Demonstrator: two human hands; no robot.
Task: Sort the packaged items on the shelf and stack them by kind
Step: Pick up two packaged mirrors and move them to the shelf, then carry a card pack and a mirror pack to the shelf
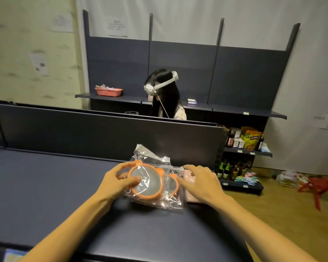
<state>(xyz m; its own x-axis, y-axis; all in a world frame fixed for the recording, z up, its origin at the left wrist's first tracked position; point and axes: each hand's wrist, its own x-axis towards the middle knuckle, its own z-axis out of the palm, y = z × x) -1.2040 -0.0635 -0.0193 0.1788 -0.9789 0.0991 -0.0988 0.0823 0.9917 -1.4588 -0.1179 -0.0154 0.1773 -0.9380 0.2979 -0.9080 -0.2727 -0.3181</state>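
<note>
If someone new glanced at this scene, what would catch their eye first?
Likely the orange-framed mirror in crinkly clear wrap, centred on the dark shelf, with the left hand and right hand on either side. Behind, a person wearing a white headset sits past the divider.

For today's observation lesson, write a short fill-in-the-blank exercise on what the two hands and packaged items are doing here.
1. The left hand rests on a bagged mirror with an ____ frame.
2. The mirrors are wrapped in clear ____.
3. The right hand partly covers a ____ item.
4. The packages lie on a dark ____.

Missing words: orange; plastic; pink; shelf
</note>
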